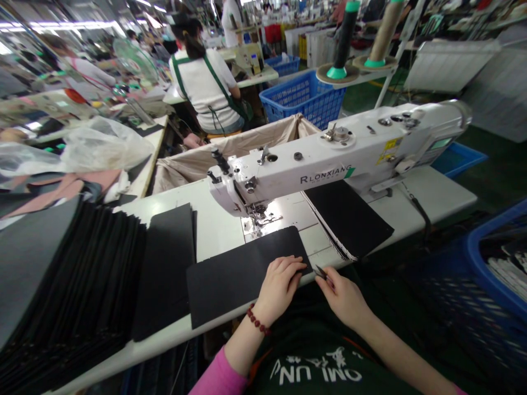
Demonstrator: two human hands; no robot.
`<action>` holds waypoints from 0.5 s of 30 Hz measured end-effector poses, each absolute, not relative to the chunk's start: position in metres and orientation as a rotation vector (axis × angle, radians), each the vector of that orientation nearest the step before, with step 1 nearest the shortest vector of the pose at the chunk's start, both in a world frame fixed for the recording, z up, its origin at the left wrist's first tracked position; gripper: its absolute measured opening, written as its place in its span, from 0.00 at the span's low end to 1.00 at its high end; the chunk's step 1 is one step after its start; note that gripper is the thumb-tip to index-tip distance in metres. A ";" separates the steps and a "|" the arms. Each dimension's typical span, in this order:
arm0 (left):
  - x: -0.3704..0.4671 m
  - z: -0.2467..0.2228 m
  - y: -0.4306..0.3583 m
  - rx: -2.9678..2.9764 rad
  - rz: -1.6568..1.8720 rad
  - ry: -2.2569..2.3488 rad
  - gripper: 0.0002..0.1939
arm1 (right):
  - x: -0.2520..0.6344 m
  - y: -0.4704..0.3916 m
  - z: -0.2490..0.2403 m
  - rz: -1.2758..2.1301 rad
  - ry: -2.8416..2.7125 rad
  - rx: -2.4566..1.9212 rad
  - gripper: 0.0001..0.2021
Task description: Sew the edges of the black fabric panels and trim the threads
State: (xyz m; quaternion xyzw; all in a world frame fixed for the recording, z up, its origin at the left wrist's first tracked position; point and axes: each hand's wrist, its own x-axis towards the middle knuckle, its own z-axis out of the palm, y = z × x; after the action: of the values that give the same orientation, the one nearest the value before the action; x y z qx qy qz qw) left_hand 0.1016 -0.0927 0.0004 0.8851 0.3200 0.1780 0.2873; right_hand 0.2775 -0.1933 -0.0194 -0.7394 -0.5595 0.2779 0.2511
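Note:
A flat black panel [242,269] lies on the sewing table in front of the machine's needle area. My left hand [282,280], with a dark red bead bracelet at the wrist, is closed on the panel's right end near the table's front edge, fingertips on top. Just right of that corner, my right hand [340,293] grips small dark thread snips [321,272], their pointed tip toward the panel. Most of the snips is hidden in my fingers. The white sewing machine [288,170] stands behind both hands, its presser foot [259,216] beyond the panel.
At left stand a thick stack of black panels [82,274] and a few more panels [164,263]. Another black pile [348,216] lies under the machine arm. A blue basket [473,274] is at right. Behind are a cloth-lined bin [185,170] and a seated co-worker [206,88].

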 end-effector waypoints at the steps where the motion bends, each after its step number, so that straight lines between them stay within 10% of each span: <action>1: 0.101 0.001 -0.093 2.365 0.477 0.851 0.14 | 0.278 -0.193 -0.021 0.809 -1.460 -1.978 0.11; 15: 0.126 0.003 -0.098 2.534 0.368 0.939 0.03 | 0.281 -0.200 -0.014 0.634 -1.627 -2.042 0.09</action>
State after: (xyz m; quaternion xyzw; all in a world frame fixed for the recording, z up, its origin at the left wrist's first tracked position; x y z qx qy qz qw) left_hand 0.1257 -0.0982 0.0031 0.9093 0.3369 0.1321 0.2055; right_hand 0.2807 -0.2003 -0.0136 -0.7403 -0.5901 0.2298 0.2255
